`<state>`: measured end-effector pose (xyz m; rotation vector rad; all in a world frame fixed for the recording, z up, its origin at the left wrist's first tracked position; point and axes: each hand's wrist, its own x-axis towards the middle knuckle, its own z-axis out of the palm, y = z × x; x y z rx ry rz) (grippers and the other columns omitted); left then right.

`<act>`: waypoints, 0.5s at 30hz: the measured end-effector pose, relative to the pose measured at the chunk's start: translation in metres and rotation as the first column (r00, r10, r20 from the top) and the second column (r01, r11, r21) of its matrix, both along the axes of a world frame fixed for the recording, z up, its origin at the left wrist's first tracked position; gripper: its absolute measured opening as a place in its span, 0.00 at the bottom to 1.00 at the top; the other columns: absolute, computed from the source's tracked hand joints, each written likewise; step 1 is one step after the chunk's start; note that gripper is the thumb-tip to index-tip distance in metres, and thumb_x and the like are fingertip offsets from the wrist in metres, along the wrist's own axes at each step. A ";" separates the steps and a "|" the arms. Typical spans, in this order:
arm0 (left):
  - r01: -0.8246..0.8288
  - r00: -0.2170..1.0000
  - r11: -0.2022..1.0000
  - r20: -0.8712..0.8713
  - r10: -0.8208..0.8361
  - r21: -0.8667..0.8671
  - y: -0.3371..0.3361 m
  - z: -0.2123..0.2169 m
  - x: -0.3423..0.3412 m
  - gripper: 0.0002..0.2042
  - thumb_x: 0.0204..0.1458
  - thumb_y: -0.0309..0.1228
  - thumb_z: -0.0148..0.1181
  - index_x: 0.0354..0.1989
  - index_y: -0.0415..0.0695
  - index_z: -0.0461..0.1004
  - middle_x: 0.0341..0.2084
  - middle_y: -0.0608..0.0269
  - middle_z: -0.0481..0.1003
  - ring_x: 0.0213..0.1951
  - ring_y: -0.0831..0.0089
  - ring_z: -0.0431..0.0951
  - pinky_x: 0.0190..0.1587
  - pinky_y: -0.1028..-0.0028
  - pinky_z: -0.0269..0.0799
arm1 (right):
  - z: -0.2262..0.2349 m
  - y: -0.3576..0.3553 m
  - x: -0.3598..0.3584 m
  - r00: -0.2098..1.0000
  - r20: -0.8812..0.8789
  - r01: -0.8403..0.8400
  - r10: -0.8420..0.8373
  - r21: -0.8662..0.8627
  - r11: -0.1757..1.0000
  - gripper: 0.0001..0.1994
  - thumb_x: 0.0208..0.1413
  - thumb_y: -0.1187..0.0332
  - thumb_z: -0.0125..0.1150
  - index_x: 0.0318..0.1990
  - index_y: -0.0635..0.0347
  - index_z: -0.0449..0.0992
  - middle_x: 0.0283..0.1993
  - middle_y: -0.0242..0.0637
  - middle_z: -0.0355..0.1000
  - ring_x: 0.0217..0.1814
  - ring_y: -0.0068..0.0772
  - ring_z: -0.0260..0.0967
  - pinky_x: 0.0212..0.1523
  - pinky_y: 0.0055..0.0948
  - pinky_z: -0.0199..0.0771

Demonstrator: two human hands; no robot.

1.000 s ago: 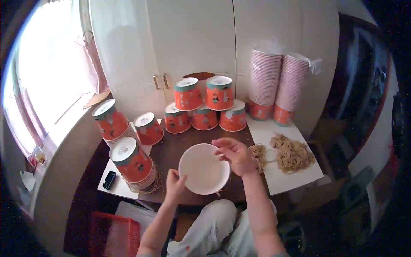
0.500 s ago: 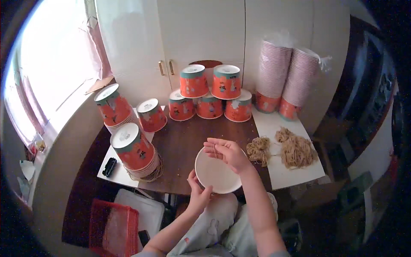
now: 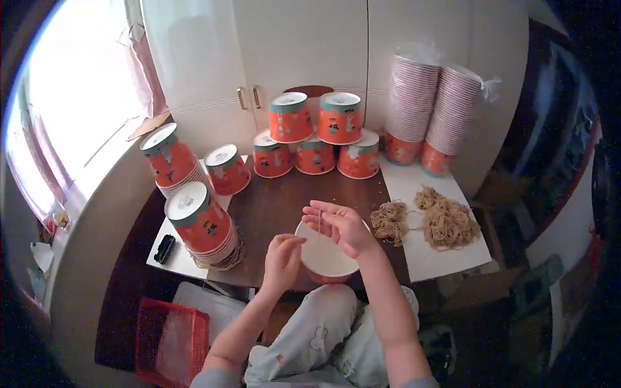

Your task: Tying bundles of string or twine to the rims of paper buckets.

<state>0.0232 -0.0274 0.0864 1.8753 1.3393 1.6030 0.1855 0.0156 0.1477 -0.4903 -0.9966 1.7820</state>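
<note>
A paper bucket (image 3: 318, 257) stands at the table's front edge, mouth up, its white inside showing and a little orange wall below the rim. Above its mouth, my right hand (image 3: 344, 229) has its thumb bent toward extended fingers. A thin tan string (image 3: 319, 223) hangs from that hand. Beside the bucket's left rim is my left hand (image 3: 283, 260), thumb and fingers pinched together near the string. Whatever lies in that pinch is too small to make out.
Upside-down orange buckets (image 3: 339, 126) are stacked at the back, with more bucket stacks (image 3: 204, 223) at left. Tall wrapped bucket stacks (image 3: 414, 97) stand back right. Tangled tan string piles (image 3: 451, 223) lie at right. A black object (image 3: 165, 249) sits left; a red basket (image 3: 145, 336) is below.
My left hand has let go of the bucket's rim and come up to its left side, fingers pinched. The bucket has tipped more upright. My right hand has shifted slightly left.
</note>
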 end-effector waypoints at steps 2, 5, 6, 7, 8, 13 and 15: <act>0.136 0.985 0.989 -0.101 -0.141 -0.052 0.007 0.008 -0.003 0.09 0.43 0.25 0.51 0.35 0.40 0.71 0.32 0.56 0.67 0.39 0.61 0.64 0.44 0.70 0.60 | 0.000 0.000 -0.001 1.000 0.001 -0.010 0.010 0.001 1.000 0.17 0.54 0.75 0.39 0.52 0.70 0.57 0.50 0.46 0.62 0.50 0.35 0.63 0.52 0.30 0.63; 0.138 0.935 0.990 -0.326 -0.137 -0.019 0.008 0.026 0.002 0.07 0.43 0.27 0.53 0.30 0.41 0.74 0.31 0.57 0.69 0.38 0.61 0.65 0.42 0.69 0.61 | -0.005 0.002 -0.004 1.000 -0.014 -0.024 0.024 -0.002 1.000 0.18 0.54 0.75 0.40 0.52 0.70 0.57 0.50 0.46 0.61 0.50 0.35 0.62 0.51 0.29 0.63; 0.141 0.935 0.990 -0.326 -0.139 -0.017 0.009 0.026 0.002 0.07 0.43 0.27 0.53 0.30 0.41 0.74 0.31 0.57 0.69 0.38 0.61 0.65 0.42 0.69 0.61 | -0.007 0.003 -0.004 0.999 -0.029 -0.032 0.032 -0.009 0.999 0.18 0.54 0.74 0.40 0.53 0.70 0.57 0.50 0.46 0.61 0.50 0.35 0.62 0.51 0.29 0.63; 0.143 0.926 0.988 -0.344 -0.154 -0.057 0.009 0.027 0.002 0.06 0.42 0.27 0.54 0.29 0.42 0.74 0.31 0.57 0.69 0.38 0.61 0.65 0.42 0.68 0.61 | -0.008 0.003 -0.005 0.999 -0.029 -0.032 0.031 -0.007 0.999 0.18 0.54 0.74 0.40 0.53 0.70 0.57 0.50 0.46 0.61 0.50 0.35 0.62 0.51 0.29 0.63; 0.143 0.918 0.985 -0.360 -0.169 -0.097 0.009 0.027 0.002 0.06 0.42 0.28 0.54 0.28 0.42 0.75 0.32 0.57 0.69 0.38 0.61 0.65 0.42 0.68 0.61 | -0.008 0.004 -0.006 0.999 -0.019 -0.029 0.029 -0.004 1.000 0.18 0.54 0.74 0.40 0.53 0.70 0.56 0.51 0.46 0.61 0.50 0.35 0.62 0.52 0.29 0.63; 0.057 0.883 0.994 -0.460 -0.095 -0.095 0.014 0.033 -0.007 0.06 0.40 0.29 0.55 0.26 0.44 0.76 0.30 0.59 0.70 0.36 0.62 0.66 0.41 0.69 0.63 | -0.007 0.006 -0.005 0.984 0.153 0.095 -0.091 -0.021 0.995 0.17 0.54 0.72 0.42 0.52 0.66 0.60 0.52 0.48 0.60 0.49 0.36 0.63 0.50 0.29 0.64; 0.019 0.819 1.000 -0.573 -0.029 -0.022 0.021 0.037 -0.011 0.06 0.40 0.30 0.54 0.25 0.45 0.75 0.28 0.62 0.71 0.32 0.63 0.69 0.37 0.69 0.66 | -0.007 0.010 0.004 0.388 0.823 0.102 -0.414 0.408 0.907 0.15 0.49 0.70 0.47 0.46 0.59 0.69 0.51 0.47 0.60 0.50 0.40 0.61 0.50 0.32 0.62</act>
